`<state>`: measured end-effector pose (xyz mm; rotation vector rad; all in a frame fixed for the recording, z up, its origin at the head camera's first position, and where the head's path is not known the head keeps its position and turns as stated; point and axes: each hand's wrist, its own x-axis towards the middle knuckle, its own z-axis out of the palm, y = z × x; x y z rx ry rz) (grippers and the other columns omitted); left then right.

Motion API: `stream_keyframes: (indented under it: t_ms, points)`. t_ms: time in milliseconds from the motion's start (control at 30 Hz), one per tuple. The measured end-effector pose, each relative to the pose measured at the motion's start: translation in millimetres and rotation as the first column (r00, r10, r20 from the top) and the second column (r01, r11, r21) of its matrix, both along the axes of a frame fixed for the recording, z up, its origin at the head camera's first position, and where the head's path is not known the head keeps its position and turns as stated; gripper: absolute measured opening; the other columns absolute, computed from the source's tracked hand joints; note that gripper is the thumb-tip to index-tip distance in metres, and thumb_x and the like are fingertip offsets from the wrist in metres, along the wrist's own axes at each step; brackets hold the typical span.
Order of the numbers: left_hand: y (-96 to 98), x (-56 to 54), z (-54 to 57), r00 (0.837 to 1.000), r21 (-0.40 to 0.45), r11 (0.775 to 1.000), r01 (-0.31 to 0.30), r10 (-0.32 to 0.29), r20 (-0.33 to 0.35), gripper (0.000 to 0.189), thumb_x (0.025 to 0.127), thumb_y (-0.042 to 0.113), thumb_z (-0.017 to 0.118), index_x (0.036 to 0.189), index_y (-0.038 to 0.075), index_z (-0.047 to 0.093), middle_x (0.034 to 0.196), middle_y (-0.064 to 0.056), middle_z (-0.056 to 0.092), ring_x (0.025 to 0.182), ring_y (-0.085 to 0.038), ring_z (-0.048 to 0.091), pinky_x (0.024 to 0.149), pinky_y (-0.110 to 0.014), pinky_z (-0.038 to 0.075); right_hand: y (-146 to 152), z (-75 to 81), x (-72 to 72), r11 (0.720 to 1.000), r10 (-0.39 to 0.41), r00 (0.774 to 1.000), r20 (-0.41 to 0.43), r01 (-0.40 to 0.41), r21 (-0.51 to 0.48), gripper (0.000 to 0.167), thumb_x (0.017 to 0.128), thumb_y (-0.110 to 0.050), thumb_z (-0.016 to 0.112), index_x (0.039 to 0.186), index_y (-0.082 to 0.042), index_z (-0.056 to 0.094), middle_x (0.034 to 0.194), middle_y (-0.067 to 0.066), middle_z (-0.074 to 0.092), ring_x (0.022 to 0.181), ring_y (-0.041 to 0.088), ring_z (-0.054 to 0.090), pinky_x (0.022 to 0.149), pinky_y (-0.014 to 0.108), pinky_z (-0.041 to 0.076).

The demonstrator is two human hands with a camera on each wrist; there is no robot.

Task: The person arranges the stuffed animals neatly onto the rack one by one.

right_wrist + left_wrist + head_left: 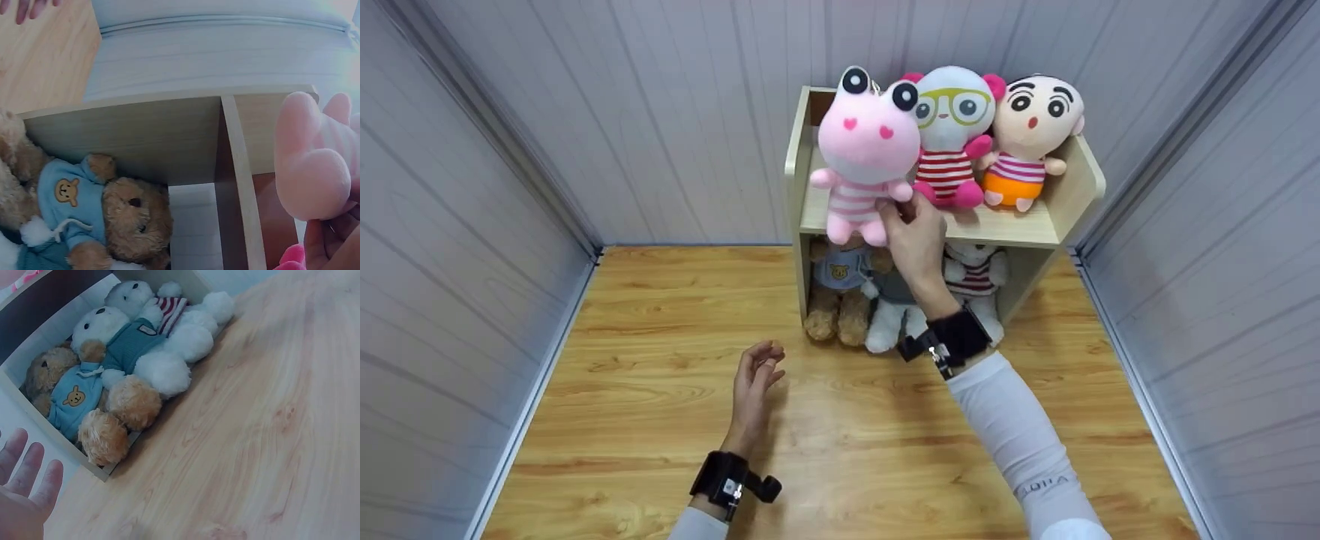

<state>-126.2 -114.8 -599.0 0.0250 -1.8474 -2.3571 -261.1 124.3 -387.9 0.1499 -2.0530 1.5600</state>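
Note:
My right hand point(916, 236) grips a pink frog plush point(870, 142) low on its striped body, at the left end of the upper shelf point(1005, 225). In the right wrist view the frog's pink feet point(312, 183) show close up beside the fingers. Right next to the frog sits a panda plush point(952, 127) with yellow glasses, and beyond it a boy doll point(1039, 127) in orange shorts. Over the wooden floor, my left hand point(754, 386) holds nothing, its fingers loosely bent in front of the shelf unit.
On the lower level sit a brown bear point(84, 394) in a blue hoodie, a white bear point(124, 343) in green and a white plush point(163, 309) in a striped top. Pale panel walls point(682, 120) stand behind and on both sides of the wooden floor point(660, 322).

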Motion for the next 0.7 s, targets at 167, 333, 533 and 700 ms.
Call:
stream_keyframes:
  t_ms: [167,333,533,700]
  points:
    - [0.0,3.9,-1.8,0.999,0.023,1.0,-0.004,0.003,0.034,0.042,0.108,0.008,0.045,0.145,-0.011,0.037,0.139,-0.028,0.051,0.13,-0.032,0.051,0.113,-0.058,0.039,-6.4,9.8,-18.1,1.0,-0.017,1.0,0.007,0.017,0.026,0.016,0.094,-0.017,0.072,0.096,-0.001,0.073,0.093,0.009,0.076,0.087,0.017,0.07,0.077,0.029,0.051]
    - [1.7,8.3,-2.9,0.998,0.012,1.0,-0.012,0.011,0.062,0.041,0.106,0.005,0.046,0.144,-0.009,0.04,0.137,-0.026,0.053,0.128,-0.033,0.052,0.112,-0.055,0.041,-10.6,16.8,-32.7,0.998,-0.051,0.999,0.013,0.05,0.049,0.015,0.094,-0.016,0.072,0.093,-0.001,0.071,0.09,0.009,0.075,0.083,0.018,0.066,0.077,0.03,0.048]
    - [4.8,9.0,-6.0,0.997,-0.009,1.0,-0.008,0.009,0.074,0.041,0.106,0.006,0.047,0.144,-0.008,0.042,0.137,-0.027,0.053,0.128,-0.035,0.052,0.111,-0.056,0.042,-11.4,24.4,-47.7,0.992,-0.086,0.995,0.056,0.081,0.099,0.019,0.095,-0.018,0.072,0.096,0.0,0.071,0.091,0.011,0.073,0.084,0.023,0.064,0.079,0.037,0.046]
    - [7.4,10.5,-8.4,0.997,-0.004,1.0,0.01,-0.01,0.077,0.041,0.106,0.006,0.046,0.143,-0.009,0.041,0.137,-0.03,0.051,0.13,-0.039,0.05,0.112,-0.057,0.041,-13.2,30.1,-58.7,0.974,-0.146,0.98,0.136,0.118,0.191,0.023,0.096,-0.024,0.072,0.101,-0.002,0.073,0.1,0.01,0.075,0.096,0.027,0.067,0.083,0.044,0.047]
